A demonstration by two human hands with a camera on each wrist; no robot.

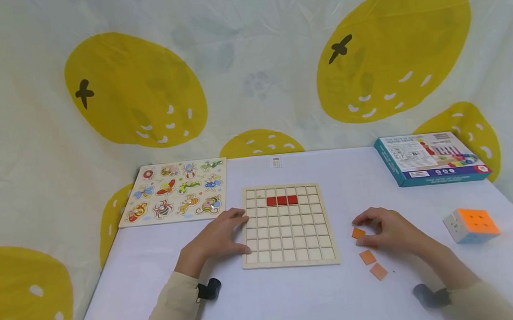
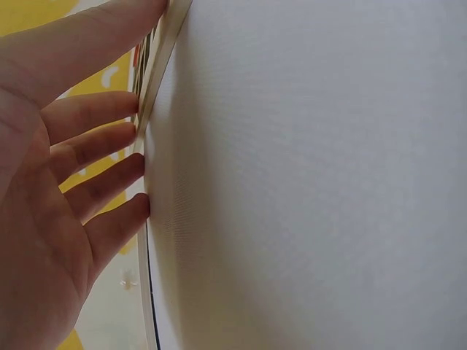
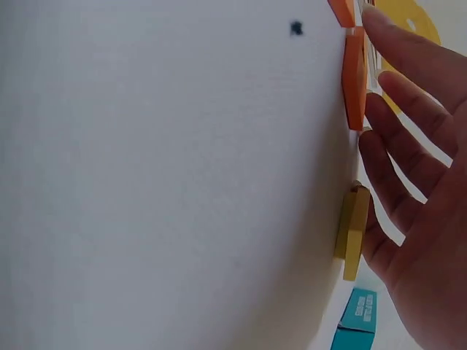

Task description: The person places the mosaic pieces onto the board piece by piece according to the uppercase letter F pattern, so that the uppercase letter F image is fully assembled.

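Note:
A wooden grid board [image 1: 293, 264] lies flat on the table with three red tiles [image 1: 282, 200] side by side in its second row from the back. At the board's left edge is my left hand [image 1: 217, 234], thumb and fingertips spread apart and touching the frame. My right hand [image 1: 390, 227] is low over the table to the right, thumb and forefinger on either side of an orange tile [image 1: 358, 233], with gaps showing around it. Two more orange tiles [image 1: 367, 257] lie nearer me. In the right wrist view, yellow pieces [image 3: 352, 233] sit under the outer fingers, hidden from the head view.
A wooden insect puzzle [image 1: 175, 192] lies at the back left. A teal-edged game box [image 1: 433, 158] is at the back right, with a puzzle cube [image 1: 471, 225] in front of it. A small label [image 1: 276, 162] lies near the table's far edge.

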